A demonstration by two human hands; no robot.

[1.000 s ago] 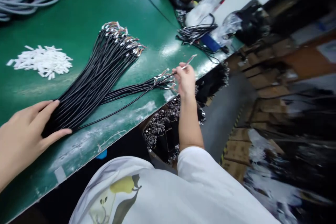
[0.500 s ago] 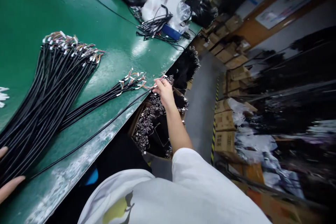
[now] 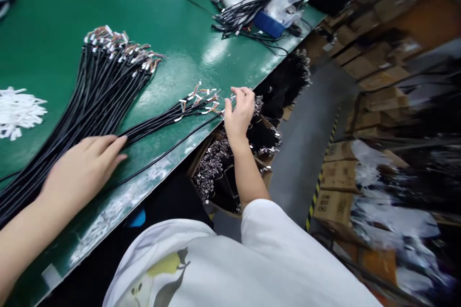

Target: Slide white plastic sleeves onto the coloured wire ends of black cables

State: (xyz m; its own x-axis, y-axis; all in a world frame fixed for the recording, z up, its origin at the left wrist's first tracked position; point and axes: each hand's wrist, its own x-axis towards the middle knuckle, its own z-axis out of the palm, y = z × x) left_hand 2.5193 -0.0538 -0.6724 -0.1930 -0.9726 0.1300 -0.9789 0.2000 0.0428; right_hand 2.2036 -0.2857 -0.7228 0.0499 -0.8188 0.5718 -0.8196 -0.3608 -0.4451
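Right hand (image 3: 238, 114), frame centre, pinches the single black cable (image 3: 169, 149) by its end; cable runs lower left under flat, spread left hand (image 3: 81, 172).

Right side of view motion-blurred: cardboard boxes (image 3: 338, 204) smeared, labels unreadable. Cable bundle (image 3: 90, 100) runs off the left edge, partly under left hand (image 3: 81, 172). White pile (image 3: 18, 111) cut by the left edge. Right hand (image 3: 238, 114) fingertips hide whatever they pinch.

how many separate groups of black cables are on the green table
3: large black cable bundle under the left hand; small black cable group by the right hand; tangled black cables far side.
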